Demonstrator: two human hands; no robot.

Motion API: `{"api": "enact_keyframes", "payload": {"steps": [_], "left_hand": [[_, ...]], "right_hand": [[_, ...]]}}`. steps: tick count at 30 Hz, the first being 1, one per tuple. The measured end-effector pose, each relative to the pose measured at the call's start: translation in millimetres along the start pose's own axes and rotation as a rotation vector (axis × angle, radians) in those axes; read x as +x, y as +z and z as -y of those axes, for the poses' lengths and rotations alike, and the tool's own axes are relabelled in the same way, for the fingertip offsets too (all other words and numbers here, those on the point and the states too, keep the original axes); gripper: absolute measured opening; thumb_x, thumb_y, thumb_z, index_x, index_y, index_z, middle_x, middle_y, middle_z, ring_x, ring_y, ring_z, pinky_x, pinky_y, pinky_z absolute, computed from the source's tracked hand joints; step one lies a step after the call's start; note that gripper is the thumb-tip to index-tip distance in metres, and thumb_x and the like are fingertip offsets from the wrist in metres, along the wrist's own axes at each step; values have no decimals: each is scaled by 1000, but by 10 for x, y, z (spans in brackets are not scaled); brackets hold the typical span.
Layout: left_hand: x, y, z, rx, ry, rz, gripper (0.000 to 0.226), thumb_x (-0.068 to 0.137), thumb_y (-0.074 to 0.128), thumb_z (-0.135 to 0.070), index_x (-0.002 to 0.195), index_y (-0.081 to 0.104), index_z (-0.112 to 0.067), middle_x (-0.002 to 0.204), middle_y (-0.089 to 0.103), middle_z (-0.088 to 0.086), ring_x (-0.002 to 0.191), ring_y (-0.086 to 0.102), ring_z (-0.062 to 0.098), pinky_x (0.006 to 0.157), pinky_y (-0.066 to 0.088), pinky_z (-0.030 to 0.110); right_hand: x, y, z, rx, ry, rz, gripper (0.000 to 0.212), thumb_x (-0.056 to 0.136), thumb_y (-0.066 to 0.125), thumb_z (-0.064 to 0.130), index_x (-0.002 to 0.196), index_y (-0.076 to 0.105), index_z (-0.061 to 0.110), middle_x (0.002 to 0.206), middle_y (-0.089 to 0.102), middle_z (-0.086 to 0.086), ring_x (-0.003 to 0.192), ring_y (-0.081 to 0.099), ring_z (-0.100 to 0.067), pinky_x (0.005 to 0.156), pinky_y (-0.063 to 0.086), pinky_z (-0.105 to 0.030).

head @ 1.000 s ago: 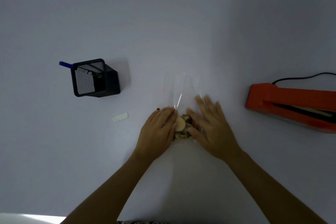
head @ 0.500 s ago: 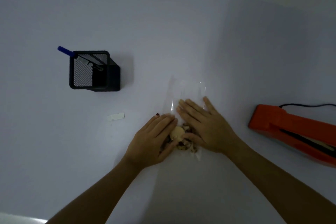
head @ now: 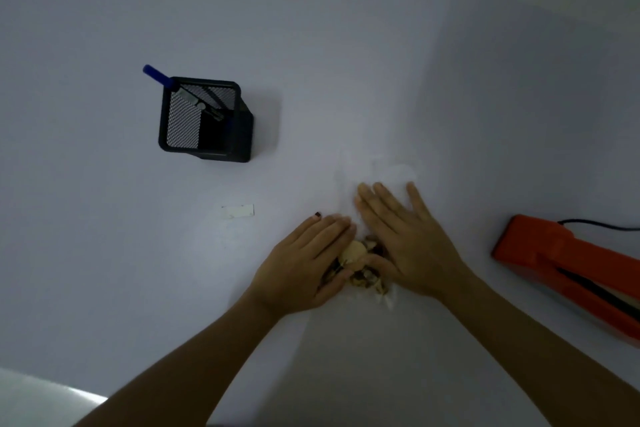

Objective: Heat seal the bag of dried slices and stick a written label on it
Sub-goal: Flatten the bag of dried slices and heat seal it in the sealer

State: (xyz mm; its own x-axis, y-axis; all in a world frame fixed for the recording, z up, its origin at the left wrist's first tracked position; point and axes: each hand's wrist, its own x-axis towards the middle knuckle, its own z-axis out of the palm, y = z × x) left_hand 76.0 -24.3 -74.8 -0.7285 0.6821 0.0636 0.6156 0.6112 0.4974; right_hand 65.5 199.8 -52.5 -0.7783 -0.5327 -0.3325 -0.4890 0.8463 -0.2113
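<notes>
Bag [head: 374,177] lies unsealed on the worktop [head: 311,45], left hand [head: 304,270] and right hand [head: 405,246] pressing flat, fingers spread, gripping nothing; sealer [head: 554,263] and blank label [head: 237,211] untouched.

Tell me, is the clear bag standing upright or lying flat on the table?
Lying flat. The clear bag is spread on the table, the right hand pressing it down, with the dried slices bunched at its near end.

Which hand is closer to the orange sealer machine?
Right. The right hand lies flat on the bag, closer to the orange sealer; the left hand is farther, across the dried slices.
</notes>
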Motion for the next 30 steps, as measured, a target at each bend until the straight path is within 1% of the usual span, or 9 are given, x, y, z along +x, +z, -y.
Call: {"api": "enact_keyframes", "payload": {"steps": [2, 7, 9, 13, 15, 19, 23, 25, 30], "left_hand": [[-1, -2, 1, 13, 2, 0, 53, 94, 47, -42, 133, 53, -6, 136, 55, 11, 128, 48, 22, 113, 32, 35], [4, 10, -7, 15, -1, 5, 54, 93, 48, -42, 134, 52, -6, 136, 54, 11, 129, 48, 22, 113, 33, 35], [9, 11, -12, 17, -4, 1, 54, 93, 49, -42, 133, 52, -7, 136, 54, 11, 129, 47, 22, 113, 32, 34], [14, -2, -23, 25, -1, -11, 54, 93, 50, -42, 133, 53, -6, 136, 55, 12, 129, 47, 22, 113, 32, 34], [15, -7, -27, 28, -3, -7, 53, 93, 49, -41, 133, 53, -6, 137, 54, 11, 129, 48, 23, 112, 35, 36], [11, -20, -24, 29, -5, -14, 53, 93, 49, -41, 133, 52, -6, 137, 54, 11, 129, 48, 23, 111, 36, 37], [5, 2, -17, 18, -8, -31, 51, 93, 51, -40, 131, 55, -6, 136, 54, 12, 129, 49, 23, 110, 38, 37], [-3, 10, -12, 16, -11, -27, 51, 93, 51, -40, 131, 55, -7, 137, 54, 12, 129, 48, 23, 109, 39, 37], [-14, 7, -15, 19, -27, -43, 53, 93, 50, -40, 134, 51, -6, 138, 53, 12, 130, 48, 22, 111, 36, 35]], "right_hand": [[15, -21, -158, -46, 34, 46, 76, 95, 12, 64, 152, 19, 15, 160, 16, -5, 148, 14, -25, 117, 7, -59], [-44, -149, -430, -8, 369, -12, 80, 94, 3, 64, 153, 13, 10, 160, 11, -8, 148, 8, -26, 117, -2, -56], [-56, -160, -286, 13, 297, -11, 81, 94, 6, 64, 153, 13, 9, 160, 9, -8, 148, 7, -26, 118, -2, -56], [-47, -75, -87, -15, -29, 77, 78, 94, 11, 65, 152, 18, 14, 160, 15, -4, 148, 12, -24, 117, 6, -57], [-9, -57, -176, -31, 5, 58, 75, 96, 10, 63, 152, 20, 15, 160, 16, -2, 148, 13, -25, 117, 7, -58], [115, -165, -238, 52, 251, -25, 78, 95, 4, 63, 153, 14, 11, 160, 9, -4, 149, 7, -26, 118, 0, -56], [295, -202, -35, -13, -73, 23, 79, 94, 9, 64, 152, 19, 11, 160, 15, -5, 148, 11, -23, 119, 6, -53], [390, -207, -130, -59, -160, 58, 74, 95, 13, 62, 152, 20, 14, 160, 18, -3, 148, 12, -21, 119, 7, -54], [552, -275, -364, -84, -55, 28, 71, 96, 6, 60, 153, 17, 18, 160, 17, 0, 148, 10, -22, 118, 5, -56]]}}
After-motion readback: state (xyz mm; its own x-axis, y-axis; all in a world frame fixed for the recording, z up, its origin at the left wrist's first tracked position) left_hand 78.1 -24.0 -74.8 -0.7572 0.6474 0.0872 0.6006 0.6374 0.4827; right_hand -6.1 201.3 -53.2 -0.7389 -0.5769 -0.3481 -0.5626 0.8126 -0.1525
